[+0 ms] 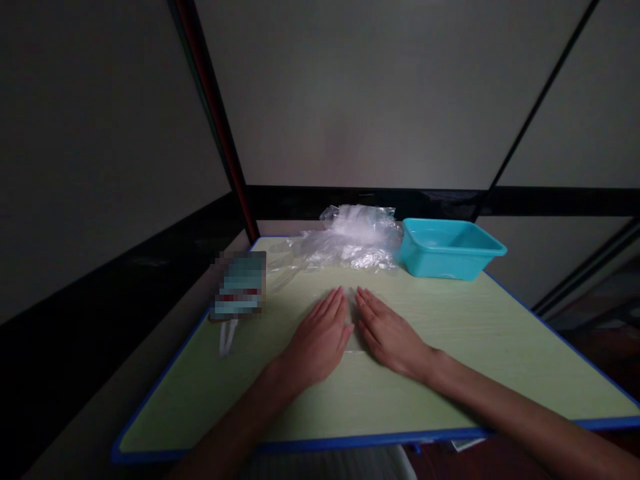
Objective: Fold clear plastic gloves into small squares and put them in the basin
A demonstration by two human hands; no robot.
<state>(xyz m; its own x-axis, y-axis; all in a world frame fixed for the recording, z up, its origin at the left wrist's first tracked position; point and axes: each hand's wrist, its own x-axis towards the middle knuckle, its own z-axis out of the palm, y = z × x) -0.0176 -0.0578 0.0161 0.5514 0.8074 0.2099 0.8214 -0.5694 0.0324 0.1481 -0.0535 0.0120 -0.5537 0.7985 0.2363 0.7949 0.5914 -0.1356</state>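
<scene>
- Clear plastic sheet (356, 341), perhaps a bag, lies flat on the table (175, 413), in the middle, between and partly under the two hands; its near edge shows as a thin pale line.
- Farthest left, near the table's edge, is a blurred-out thing (239, 283), too masked to name, with a white strip (227, 337) sticking out toward the person.
- Left hand (320, 337) rests palm down, fingers straight and together, clenching and grasping nothing. It covers the sheet's left part; steady, even pressure from the whole palm would suit such slippery film best.
- Behind the hands sits a loose, shiny pile of clear plastic (350, 237), crumpled and well apart from the fingertips. Sleeves and wrists should stay clear of it.
- Right hand (393, 337) mirrors the left: flat, unclenched, holding nothing, angled inward. Smoothing seems the step here, so stroking outward from the centre, both sides together, should drive out creases without skewing the sheet.
- Farthest right, a turquoise tub (445, 260) stands upright beside the pile.
</scene>
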